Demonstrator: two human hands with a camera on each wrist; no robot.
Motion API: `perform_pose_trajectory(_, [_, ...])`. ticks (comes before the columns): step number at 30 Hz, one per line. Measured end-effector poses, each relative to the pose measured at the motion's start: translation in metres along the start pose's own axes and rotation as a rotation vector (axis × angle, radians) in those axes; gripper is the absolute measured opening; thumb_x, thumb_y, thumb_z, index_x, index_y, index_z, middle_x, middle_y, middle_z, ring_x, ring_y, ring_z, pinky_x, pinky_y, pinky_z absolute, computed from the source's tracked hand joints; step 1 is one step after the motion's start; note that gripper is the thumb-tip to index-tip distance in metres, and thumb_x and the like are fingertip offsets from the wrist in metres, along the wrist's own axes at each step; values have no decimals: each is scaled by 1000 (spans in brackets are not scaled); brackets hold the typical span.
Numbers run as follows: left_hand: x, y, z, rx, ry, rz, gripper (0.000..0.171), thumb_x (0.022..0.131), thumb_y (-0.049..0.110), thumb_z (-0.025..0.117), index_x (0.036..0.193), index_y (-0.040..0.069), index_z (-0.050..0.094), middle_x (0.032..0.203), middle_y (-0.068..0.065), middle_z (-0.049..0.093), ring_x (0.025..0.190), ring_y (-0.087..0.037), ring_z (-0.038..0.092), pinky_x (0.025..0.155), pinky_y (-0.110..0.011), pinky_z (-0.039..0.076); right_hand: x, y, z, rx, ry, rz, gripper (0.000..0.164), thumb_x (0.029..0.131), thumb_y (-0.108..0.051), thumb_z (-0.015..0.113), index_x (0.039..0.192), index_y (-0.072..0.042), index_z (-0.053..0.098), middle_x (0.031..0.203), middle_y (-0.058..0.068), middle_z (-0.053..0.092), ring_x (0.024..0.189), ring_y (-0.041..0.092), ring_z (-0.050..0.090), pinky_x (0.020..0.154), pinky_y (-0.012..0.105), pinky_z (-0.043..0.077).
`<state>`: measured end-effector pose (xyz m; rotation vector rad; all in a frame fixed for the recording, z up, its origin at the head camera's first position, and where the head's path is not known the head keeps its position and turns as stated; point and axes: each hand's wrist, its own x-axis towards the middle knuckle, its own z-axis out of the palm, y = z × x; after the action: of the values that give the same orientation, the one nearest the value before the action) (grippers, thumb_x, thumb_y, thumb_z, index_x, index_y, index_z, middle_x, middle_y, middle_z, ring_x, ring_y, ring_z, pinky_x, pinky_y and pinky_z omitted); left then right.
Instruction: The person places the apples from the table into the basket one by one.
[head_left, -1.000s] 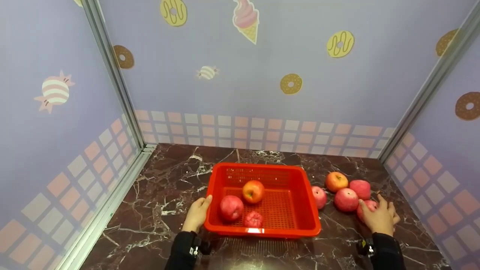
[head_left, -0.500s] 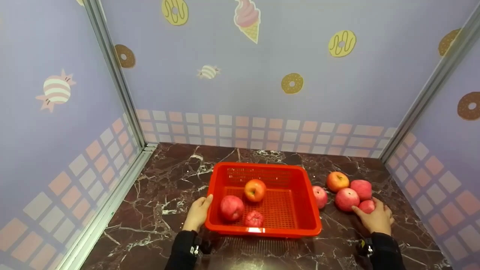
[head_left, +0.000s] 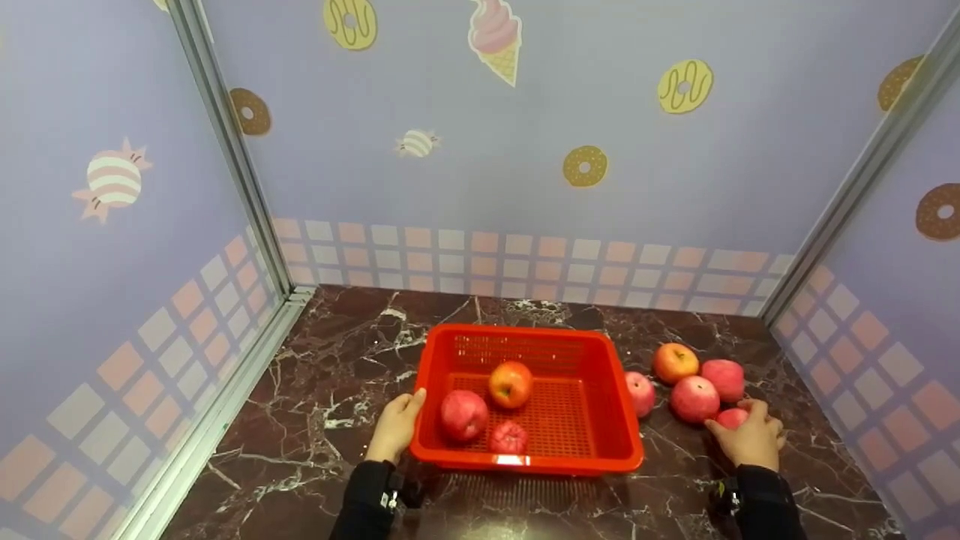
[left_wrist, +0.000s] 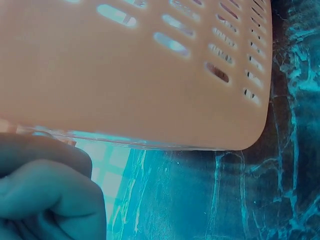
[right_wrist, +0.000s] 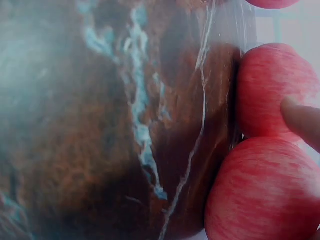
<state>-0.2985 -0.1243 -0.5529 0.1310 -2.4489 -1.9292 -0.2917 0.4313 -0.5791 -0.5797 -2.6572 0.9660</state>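
A red plastic basket (head_left: 628,409) stands mid-table. Inside lie a red apple (head_left: 463,415), an orange-red apple (head_left: 510,385) and a small ribbed red fruit (head_left: 508,437). My left hand (head_left: 395,429) holds the basket's left rim, thumb at the edge; the left wrist view has its curled fingers (left_wrist: 55,195) beside the slotted wall. At the right, my right hand (head_left: 754,442) grips a red apple (head_left: 730,418) from behind, thumb on the left side and fingers on the right. Close up, the right thumb (right_wrist: 305,117) overlaps one apple (right_wrist: 272,90), with a larger-looking one (right_wrist: 265,195) beside it.
Next to the gripped apple sit two red apples, one nearer (head_left: 694,399) and one behind (head_left: 723,380), plus an orange one (head_left: 675,364). Another apple (head_left: 640,394) lies against the basket's right side. Patterned walls (head_left: 525,187) enclose the dark marble table (head_left: 360,337).
My right hand has shifted slightly left and settled lower around the nearest apple, covering more of it. The left hand and the basket have stayed in place.
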Motion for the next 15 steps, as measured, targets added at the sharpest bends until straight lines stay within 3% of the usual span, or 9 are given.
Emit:
perform_pose_trajectory(8, [0, -1, 0, 12, 3, 3, 41, 110, 31, 48, 91, -4, 58, 72, 0, 53, 68, -13, 56, 65, -28, 48, 2, -1, -3, -39, -75, 38, 73, 89, -26, 70, 146, 1, 34, 144, 52, 20, 128, 74, 23, 105, 75, 25])
perform_pose_trajectory(15, [0, -1, 0, 3, 1, 7, 41, 110, 31, 49, 93, -5, 60, 75, -2, 57, 69, -12, 57, 67, -28, 49, 1, 2, -1, -29, -40, 41, 71, 88, -26, 68, 144, 1, 35, 145, 48, 25, 130, 71, 25, 106, 74, 23])
